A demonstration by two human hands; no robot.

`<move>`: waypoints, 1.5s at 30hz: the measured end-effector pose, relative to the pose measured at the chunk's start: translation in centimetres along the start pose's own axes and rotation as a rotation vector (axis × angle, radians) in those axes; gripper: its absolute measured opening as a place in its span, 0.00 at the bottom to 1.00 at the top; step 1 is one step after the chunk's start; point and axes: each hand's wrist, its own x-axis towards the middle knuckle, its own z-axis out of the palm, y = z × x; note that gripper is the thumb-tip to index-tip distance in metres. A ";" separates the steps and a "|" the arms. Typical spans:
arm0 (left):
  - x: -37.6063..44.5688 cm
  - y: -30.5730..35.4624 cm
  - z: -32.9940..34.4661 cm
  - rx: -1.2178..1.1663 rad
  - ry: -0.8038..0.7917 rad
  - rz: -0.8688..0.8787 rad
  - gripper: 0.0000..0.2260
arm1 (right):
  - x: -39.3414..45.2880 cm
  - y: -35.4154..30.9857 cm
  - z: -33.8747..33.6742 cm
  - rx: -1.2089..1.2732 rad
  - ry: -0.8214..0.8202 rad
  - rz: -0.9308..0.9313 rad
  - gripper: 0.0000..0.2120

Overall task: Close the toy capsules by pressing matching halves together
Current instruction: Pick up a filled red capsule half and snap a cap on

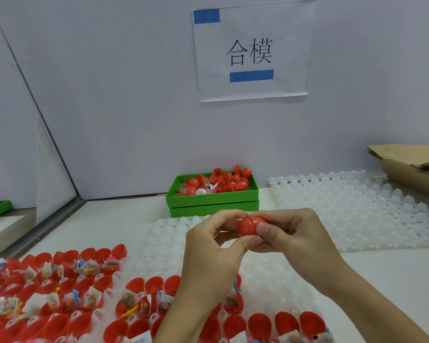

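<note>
**Fingers clamped on a red capsule, mid-frame**

Fingers [263, 230] of both hands are curled round one red capsule [248, 226], held up in the middle of the frame above the table [382, 280]. The left hand [208, 246] has its thumb under the capsule and its fingertips over the top; the right hand [295, 233] pinches it from the right side, thumb pressed on the front. You can see a seam line running across the top of the capsule, so the two halves are together or nearly so. Can't tell if it's fully snapped.

Closest to the camera, along the bottom and lower left of the frame, there are rows of open red halves [60, 318] sitting in a translucent white tray [270, 280], lots of them with little bagged toys [89, 298] inside. The lower-left bit is blurry.

Further back, right of centre, another white dimpled tray [357, 206] lies flat on the table. Behind the hands is a green bin [213, 201] piled with red capsule pieces [233, 180], right up against the wall. A torn cardboard box [411, 164] sits at the right edge. A paper sign [253, 50] with blue tape hangs on the wall, upper centre.
</note>
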 end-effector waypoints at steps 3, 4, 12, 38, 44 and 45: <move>0.1 0.0 -0.1 -0.020 0.002 0.000 0.16 | 0.0 -0.1 -0.2 0.007 -0.018 0.007 0.11; 0.1 0.1 -0.2 -0.018 0.002 0.001 0.16 | 0.0 -0.1 -0.1 0.014 -0.018 0.011 0.10; 0.2 0.0 -0.3 -0.084 0.032 -0.013 0.13 | 0.0 -0.1 -0.4 0.034 -0.005 0.011 0.15; 0.3 -0.4 -0.6 -0.025 0.032 0.086 0.22 | -0.1 -0.5 -0.3 -0.163 0.018 -0.058 0.17; 0.0 -0.7 -0.2 0.111 0.029 0.097 0.22 | -0.2 -0.1 0.1 -0.171 -0.011 -0.064 0.24; 0.0 -0.8 -0.3 0.146 0.027 0.110 0.22 | -0.2 0.0 0.2 -0.164 -0.013 -0.066 0.25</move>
